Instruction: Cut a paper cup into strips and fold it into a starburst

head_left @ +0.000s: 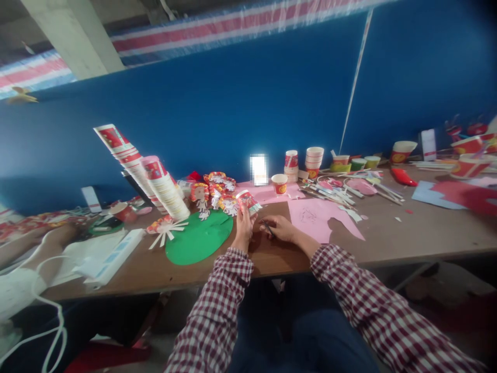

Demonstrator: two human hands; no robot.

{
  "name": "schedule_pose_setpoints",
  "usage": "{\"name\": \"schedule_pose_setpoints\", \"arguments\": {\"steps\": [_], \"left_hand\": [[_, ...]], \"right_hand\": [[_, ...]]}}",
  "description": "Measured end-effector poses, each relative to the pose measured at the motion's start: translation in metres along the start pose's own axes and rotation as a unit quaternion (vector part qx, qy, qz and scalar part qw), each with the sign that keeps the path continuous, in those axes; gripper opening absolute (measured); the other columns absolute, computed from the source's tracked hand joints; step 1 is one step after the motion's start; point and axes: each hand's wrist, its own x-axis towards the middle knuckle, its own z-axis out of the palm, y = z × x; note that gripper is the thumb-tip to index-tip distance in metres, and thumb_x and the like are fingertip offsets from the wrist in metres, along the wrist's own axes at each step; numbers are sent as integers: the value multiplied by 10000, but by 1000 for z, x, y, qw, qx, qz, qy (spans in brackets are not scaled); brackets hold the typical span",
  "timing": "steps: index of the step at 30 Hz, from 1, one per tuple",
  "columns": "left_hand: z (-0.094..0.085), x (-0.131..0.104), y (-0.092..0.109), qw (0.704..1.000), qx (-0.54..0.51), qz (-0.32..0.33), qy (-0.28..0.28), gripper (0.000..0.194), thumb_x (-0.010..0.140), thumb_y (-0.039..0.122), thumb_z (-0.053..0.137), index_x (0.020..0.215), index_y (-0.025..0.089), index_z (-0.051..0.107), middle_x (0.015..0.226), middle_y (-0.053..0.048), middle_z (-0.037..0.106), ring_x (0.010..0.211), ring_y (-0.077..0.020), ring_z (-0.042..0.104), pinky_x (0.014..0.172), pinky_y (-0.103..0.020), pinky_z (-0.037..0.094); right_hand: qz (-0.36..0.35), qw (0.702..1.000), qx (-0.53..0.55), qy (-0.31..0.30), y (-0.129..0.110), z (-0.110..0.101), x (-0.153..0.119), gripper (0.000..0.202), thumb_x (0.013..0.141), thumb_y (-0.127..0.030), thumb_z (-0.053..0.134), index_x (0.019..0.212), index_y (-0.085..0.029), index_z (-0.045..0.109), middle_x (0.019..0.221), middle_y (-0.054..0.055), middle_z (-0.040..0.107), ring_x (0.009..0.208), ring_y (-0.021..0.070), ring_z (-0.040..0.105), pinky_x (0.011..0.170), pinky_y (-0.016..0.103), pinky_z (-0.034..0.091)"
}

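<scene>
Beside green disc (199,239), L hand (244,224) grips cup (247,201)

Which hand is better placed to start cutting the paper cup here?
Probably the right hand: it already rests on the table gripping what looks like scissors, close beside the paper cup. The left hand is occupied holding that cup up.

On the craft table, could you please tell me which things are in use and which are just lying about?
In use:
- paper cup in the left hand
- dark tool under the right hand

Lying about:
- green disc
- pink paper
- leaning cup stacks
</scene>
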Motion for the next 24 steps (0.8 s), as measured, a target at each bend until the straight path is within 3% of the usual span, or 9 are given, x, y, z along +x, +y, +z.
{"name": "schedule_pose_setpoints", "arguments": {"steps": [14, 19, 24], "left_hand": [[1, -6, 2, 998, 52, 19, -18, 369, 836, 443, 541, 1116, 202, 552, 1151, -118, 594, 930, -188, 634, 894, -393, 473], [-1, -4, 1, 999, 29, 6, -15, 295, 840, 394, 550, 1078, 219, 565, 1123, -102, 608, 951, -193, 631, 861, -366, 480], [-1, -3, 0, 998, 51, 21, -26, 343, 828, 450, 548, 1070, 207, 560, 1126, -116, 603, 930, -187, 628, 854, -373, 483]], "right_hand": [[-13, 999, -32, -9, -12, -2, -4, 316, 811, -471, 555, 852, -165, 625, 576, -7, 594, 515, 140, 578, 508, 235, 433], [-4, 999, -42, -2, -12, -2, -3, 309, 810, -448, 554, 876, -158, 636, 569, -5, 590, 507, 140, 574, 505, 236, 429], [-13, 999, -52, 1, -11, -3, -3, 333, 808, -449, 561, 917, -145, 639, 570, -5, 586, 507, 148, 577, 516, 246, 438]]}}
